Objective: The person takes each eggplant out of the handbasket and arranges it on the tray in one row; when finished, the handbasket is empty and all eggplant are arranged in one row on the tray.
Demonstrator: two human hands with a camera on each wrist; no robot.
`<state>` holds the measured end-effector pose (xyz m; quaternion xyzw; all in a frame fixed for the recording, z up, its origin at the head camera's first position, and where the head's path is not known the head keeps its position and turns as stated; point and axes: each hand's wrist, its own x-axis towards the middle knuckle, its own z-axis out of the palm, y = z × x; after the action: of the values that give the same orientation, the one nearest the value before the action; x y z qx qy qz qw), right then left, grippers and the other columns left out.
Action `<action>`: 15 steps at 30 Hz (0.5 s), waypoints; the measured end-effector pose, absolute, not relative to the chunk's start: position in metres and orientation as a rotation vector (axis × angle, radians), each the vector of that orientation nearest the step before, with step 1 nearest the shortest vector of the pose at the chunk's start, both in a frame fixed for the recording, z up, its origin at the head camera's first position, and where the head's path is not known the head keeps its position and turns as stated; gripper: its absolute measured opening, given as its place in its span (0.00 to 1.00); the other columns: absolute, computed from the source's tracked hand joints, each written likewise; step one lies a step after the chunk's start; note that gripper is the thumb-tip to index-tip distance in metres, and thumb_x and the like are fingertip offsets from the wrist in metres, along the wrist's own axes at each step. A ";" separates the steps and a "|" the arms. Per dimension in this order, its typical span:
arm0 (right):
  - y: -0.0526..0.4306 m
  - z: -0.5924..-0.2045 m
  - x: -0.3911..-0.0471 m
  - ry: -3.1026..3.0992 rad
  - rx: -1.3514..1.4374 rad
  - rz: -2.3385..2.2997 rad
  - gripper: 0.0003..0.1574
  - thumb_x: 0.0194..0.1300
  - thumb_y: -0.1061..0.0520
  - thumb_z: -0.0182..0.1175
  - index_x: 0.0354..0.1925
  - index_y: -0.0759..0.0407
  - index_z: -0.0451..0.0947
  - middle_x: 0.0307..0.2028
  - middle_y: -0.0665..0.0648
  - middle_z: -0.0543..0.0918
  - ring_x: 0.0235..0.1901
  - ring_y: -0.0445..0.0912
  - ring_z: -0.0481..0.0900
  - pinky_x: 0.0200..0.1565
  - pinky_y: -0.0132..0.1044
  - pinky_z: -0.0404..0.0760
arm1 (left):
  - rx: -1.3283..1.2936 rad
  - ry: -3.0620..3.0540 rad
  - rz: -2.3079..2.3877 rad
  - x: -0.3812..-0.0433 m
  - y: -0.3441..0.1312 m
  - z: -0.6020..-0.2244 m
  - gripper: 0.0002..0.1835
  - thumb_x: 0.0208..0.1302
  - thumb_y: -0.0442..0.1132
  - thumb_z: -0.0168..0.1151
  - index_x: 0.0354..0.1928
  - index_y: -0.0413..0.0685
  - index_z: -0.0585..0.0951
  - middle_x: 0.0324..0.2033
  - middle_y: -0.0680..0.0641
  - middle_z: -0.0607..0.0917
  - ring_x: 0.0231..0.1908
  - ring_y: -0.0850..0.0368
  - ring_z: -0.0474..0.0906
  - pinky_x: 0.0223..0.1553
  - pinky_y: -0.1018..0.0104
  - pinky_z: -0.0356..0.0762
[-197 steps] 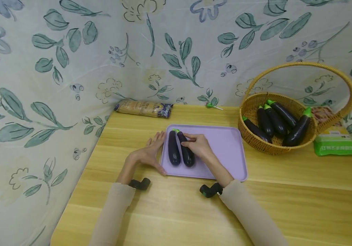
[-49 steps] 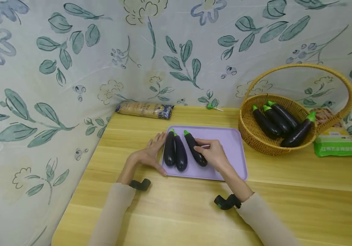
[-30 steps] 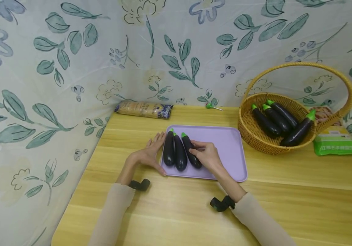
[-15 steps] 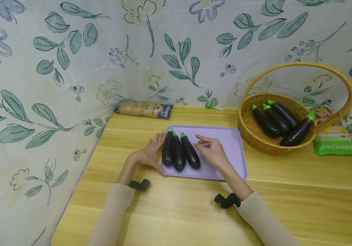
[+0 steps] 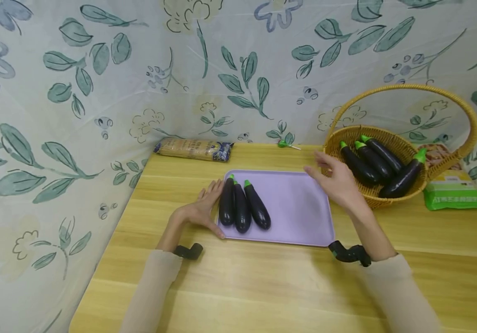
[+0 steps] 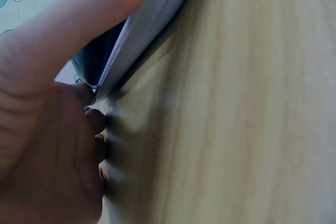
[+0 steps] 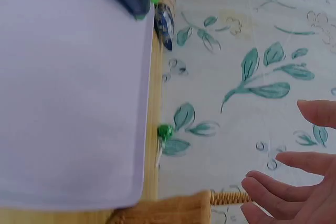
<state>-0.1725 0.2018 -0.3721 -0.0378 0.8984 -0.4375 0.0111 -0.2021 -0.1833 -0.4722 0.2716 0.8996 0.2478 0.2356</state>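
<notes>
Three eggplants lie side by side at the left of the lilac tray [image 5: 296, 203]: a left one [image 5: 226, 206], a middle one [image 5: 242, 212] and a right one [image 5: 258, 209], green stems to the back. My left hand [image 5: 198, 211] is spread at the tray's left edge, thumb at the front left corner; the left wrist view shows the thumb [image 6: 79, 22] across the tray's side. My right hand [image 5: 340, 185] hovers between the tray and the wicker basket [image 5: 405, 144], holding nothing, its fingers [image 7: 283, 187] apart. Several eggplants [image 5: 381, 164] lie in the basket.
The basket's tall handle [image 5: 473, 127] arches over it. A green food bag [image 5: 456, 194] lies partly behind the basket at the right. At the back are a long noodle-like packet [image 5: 194, 149] and a green lollipop [image 5: 282, 144], before a floral cloth backdrop [image 5: 138, 69].
A third eggplant has joined the two on the tray, and the basket holds one fewer. My right hand has let go of the right eggplant and moved right to the basket. The left hand stays.
</notes>
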 end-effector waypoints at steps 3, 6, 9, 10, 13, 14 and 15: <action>0.224 -0.367 -0.179 2.883 -0.068 -1.259 0.49 0.75 0.35 0.57 0.81 0.57 0.55 0.75 0.72 0.66 0.74 0.68 0.63 0.70 0.72 0.66 | 0.746 2.467 0.690 -0.202 -0.183 -0.471 0.89 0.34 0.60 0.88 0.82 0.48 0.27 0.82 0.39 0.25 0.81 0.42 0.18 0.81 0.40 0.20; 0.247 -0.367 -0.186 2.914 -0.001 -1.164 0.53 0.75 0.32 0.54 0.83 0.55 0.50 0.78 0.73 0.60 0.75 0.71 0.59 0.68 0.76 0.63 | 0.742 2.469 0.689 -0.202 -0.183 -0.471 0.89 0.34 0.61 0.88 0.82 0.48 0.27 0.82 0.40 0.25 0.81 0.42 0.18 0.81 0.40 0.20; 0.269 -0.372 -0.192 2.926 0.051 -1.112 0.54 0.75 0.30 0.52 0.83 0.55 0.46 0.79 0.74 0.55 0.75 0.73 0.57 0.67 0.78 0.60 | 0.740 2.474 0.686 -0.202 -0.183 -0.472 0.89 0.34 0.61 0.88 0.82 0.48 0.27 0.82 0.40 0.25 0.82 0.43 0.18 0.81 0.39 0.21; 0.276 -0.374 -0.195 2.933 0.065 -1.106 0.54 0.75 0.31 0.52 0.83 0.55 0.46 0.79 0.74 0.54 0.74 0.74 0.56 0.67 0.79 0.60 | 0.740 2.476 0.683 -0.202 -0.183 -0.472 0.89 0.34 0.62 0.88 0.82 0.48 0.26 0.82 0.40 0.25 0.82 0.43 0.18 0.81 0.40 0.21; 0.292 -0.383 -0.201 2.965 0.103 -1.083 0.52 0.77 0.34 0.52 0.83 0.58 0.47 0.79 0.76 0.54 0.73 0.76 0.57 0.66 0.79 0.60 | 0.745 2.480 0.690 -0.202 -0.182 -0.471 0.89 0.34 0.61 0.88 0.82 0.47 0.27 0.82 0.40 0.25 0.82 0.43 0.18 0.81 0.39 0.21; 0.296 -0.386 -0.203 2.976 0.114 -1.077 0.51 0.77 0.36 0.52 0.83 0.59 0.48 0.79 0.76 0.53 0.73 0.77 0.56 0.66 0.79 0.60 | 0.745 2.478 0.694 -0.202 -0.182 -0.472 0.89 0.34 0.61 0.88 0.82 0.47 0.27 0.82 0.40 0.25 0.82 0.43 0.18 0.81 0.40 0.21; 0.299 -0.389 -0.205 2.986 0.125 -1.070 0.50 0.77 0.38 0.53 0.82 0.60 0.48 0.78 0.77 0.53 0.73 0.78 0.56 0.66 0.79 0.61 | 0.744 2.475 0.696 -0.202 -0.182 -0.471 0.89 0.34 0.61 0.88 0.82 0.48 0.27 0.82 0.40 0.25 0.81 0.43 0.18 0.81 0.40 0.20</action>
<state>-0.2049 0.2986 -0.3888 0.0392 0.9405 -0.3371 -0.0167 -0.2017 -0.1823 -0.4712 0.2704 0.8998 0.2531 0.2306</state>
